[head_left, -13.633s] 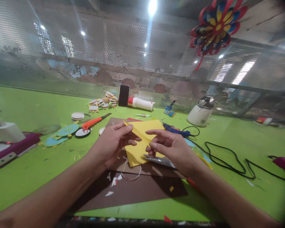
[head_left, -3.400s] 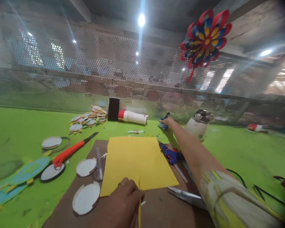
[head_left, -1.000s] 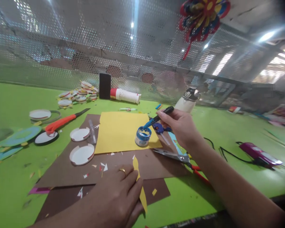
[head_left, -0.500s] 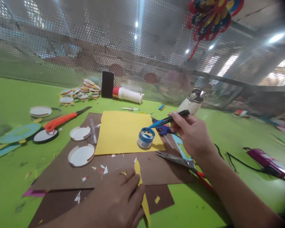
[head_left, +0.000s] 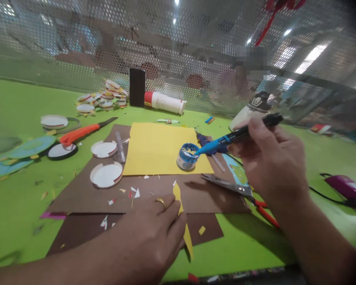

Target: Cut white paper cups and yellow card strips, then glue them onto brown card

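Observation:
My left hand (head_left: 154, 229), with a ring on one finger, rests low over the brown card, its fingers closed on a narrow, pointed yellow paper strip (head_left: 187, 236). A blue-and-black marker (head_left: 225, 138) is pinched in my right hand (head_left: 275, 162), slanting down to the left. Its blue-coated tip is at the right rim of a small open jar of blue paint (head_left: 187, 157). That jar stands on a yellow paper sheet (head_left: 154, 148). Open-bladed scissors (head_left: 228, 185) with red-orange handles lie beneath my right hand, partly hidden by it.
Brown card (head_left: 86, 198) carries paper scraps and white cup bases (head_left: 106, 175). To the left lies an orange-handled knife (head_left: 80, 133). A black phone (head_left: 137, 88) stands near stacked paper cups (head_left: 166, 103) before the mesh screen. A purple device (head_left: 347, 188) is at the right.
My right hand has come closer and to the right, drawing the marker tip to the jar's right rim. My left hand stays on the strip. The view has tilted down.

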A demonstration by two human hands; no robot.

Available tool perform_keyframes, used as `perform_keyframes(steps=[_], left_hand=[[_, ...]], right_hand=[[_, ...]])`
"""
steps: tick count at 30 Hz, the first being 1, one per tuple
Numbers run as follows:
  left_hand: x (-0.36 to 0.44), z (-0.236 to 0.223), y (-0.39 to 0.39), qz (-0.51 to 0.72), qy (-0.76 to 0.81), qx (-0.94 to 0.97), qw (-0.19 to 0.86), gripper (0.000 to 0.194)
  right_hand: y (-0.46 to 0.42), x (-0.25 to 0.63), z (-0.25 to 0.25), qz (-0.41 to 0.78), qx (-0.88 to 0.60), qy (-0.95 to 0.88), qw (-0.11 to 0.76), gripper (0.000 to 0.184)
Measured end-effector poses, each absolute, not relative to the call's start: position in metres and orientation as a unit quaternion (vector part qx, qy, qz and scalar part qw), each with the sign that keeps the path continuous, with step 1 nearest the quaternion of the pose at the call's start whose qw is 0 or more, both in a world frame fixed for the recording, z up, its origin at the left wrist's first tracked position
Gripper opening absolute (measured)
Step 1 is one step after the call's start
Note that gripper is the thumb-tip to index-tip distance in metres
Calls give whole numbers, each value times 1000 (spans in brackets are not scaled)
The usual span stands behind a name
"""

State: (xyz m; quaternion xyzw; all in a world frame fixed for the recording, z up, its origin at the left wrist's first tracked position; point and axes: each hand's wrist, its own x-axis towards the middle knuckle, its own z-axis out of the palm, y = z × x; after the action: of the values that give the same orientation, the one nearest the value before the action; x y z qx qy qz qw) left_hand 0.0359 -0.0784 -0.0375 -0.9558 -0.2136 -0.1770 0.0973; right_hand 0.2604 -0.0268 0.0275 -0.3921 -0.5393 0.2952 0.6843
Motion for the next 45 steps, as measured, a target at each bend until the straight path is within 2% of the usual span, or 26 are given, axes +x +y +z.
perform_keyframes(steps=[9,19,25,45], left_hand=[[42,-44,-81,-195,-251,-942,104,33],[41,-44,-73,-230,-218,-942,115,28],[45,-48,-81,-244,-281,-922,106,31],[45,-51,-80,-238,-260,-929,116,32]], right_hand=[[-50,237,17,212,-446,-696,522,16],[-46,239,13,195,-473,-738,439,17],[-48,236,12,170,-488,-749,415,13],[-47,236,11,173,-478,-760,406,13]])
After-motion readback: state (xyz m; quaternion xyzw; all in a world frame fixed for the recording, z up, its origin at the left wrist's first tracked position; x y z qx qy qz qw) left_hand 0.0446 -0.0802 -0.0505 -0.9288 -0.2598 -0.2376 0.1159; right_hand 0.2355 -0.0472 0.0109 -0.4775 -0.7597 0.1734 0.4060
